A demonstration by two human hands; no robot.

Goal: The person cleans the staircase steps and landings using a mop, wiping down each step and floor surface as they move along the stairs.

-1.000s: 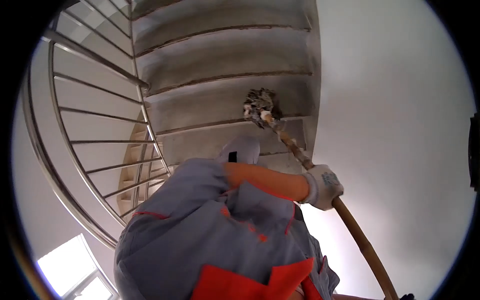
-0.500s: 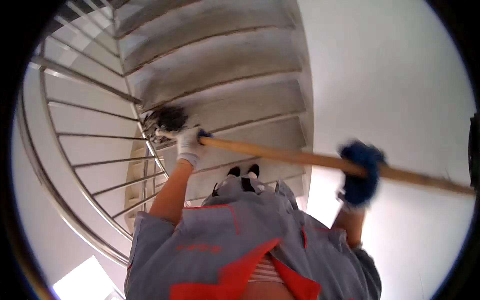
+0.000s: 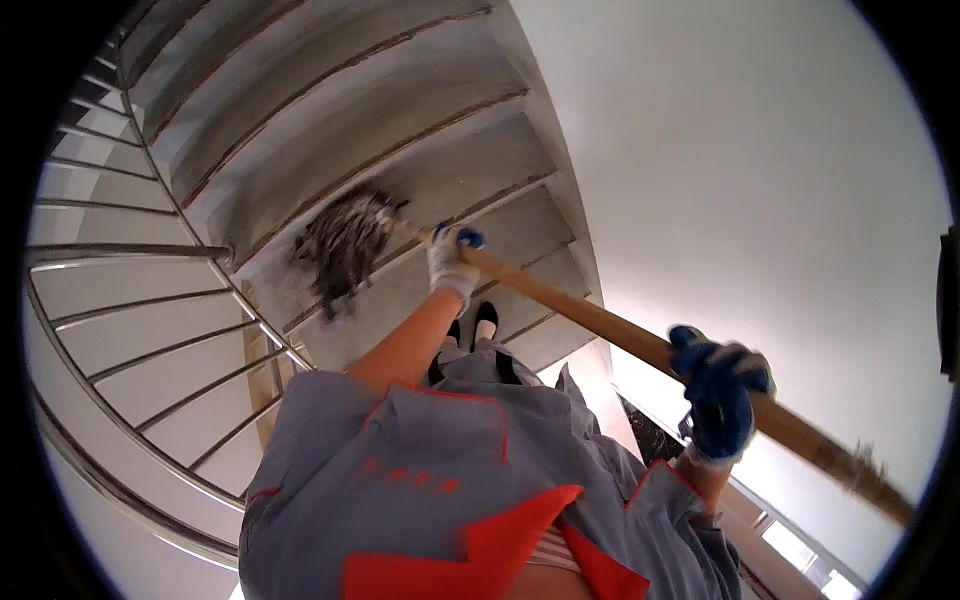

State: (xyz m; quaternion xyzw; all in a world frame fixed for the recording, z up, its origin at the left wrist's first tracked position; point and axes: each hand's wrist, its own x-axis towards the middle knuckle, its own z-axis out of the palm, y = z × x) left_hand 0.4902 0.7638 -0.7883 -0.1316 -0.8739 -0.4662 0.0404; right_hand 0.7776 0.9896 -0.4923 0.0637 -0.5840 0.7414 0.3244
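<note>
Grasping the mop (image 3: 580, 315) in left hand (image 3: 453, 262) and right hand (image 3: 725, 390), with blurred strands (image 3: 345, 240) over a step (image 3: 470, 170) edge.

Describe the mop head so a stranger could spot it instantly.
Find the curved metal railing, then the grey stairs beside it. Follow the wooden pole across them, past the left hand. The mop head is the dark, shaggy bundle there, stringy where the surrounding stairs are flat and paler.
</note>
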